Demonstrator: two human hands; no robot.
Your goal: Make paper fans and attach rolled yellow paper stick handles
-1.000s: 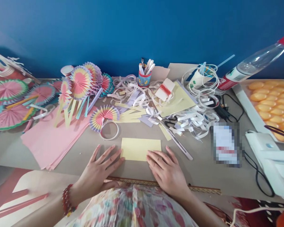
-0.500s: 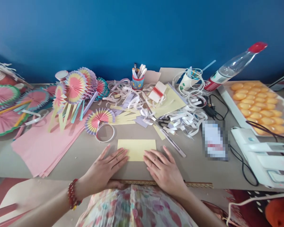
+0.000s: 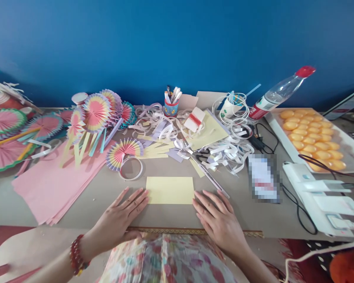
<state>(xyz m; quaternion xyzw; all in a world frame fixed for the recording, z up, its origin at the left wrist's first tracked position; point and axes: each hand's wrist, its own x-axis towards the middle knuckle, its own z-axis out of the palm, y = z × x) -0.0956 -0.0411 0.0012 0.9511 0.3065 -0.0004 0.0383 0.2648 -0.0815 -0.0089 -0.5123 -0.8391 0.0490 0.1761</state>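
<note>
Looks like squaring up: my left hand and right hand lie flat, fingers spread and gripping nothing, at opposite side edges of the pale-yellow paper rectangle on the desk; lifting it calls for a fingertip under one edge.

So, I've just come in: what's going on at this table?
A person has both bare hands laid palm down, fingers spread, at a flat yellow paper rectangle. The left hand has fingertips at its left edge, the right hand at its right; neither grips it. Farther back to the left lies a pleated fan, with pink sheets beyond it and white paper strips back to the right.
</note>
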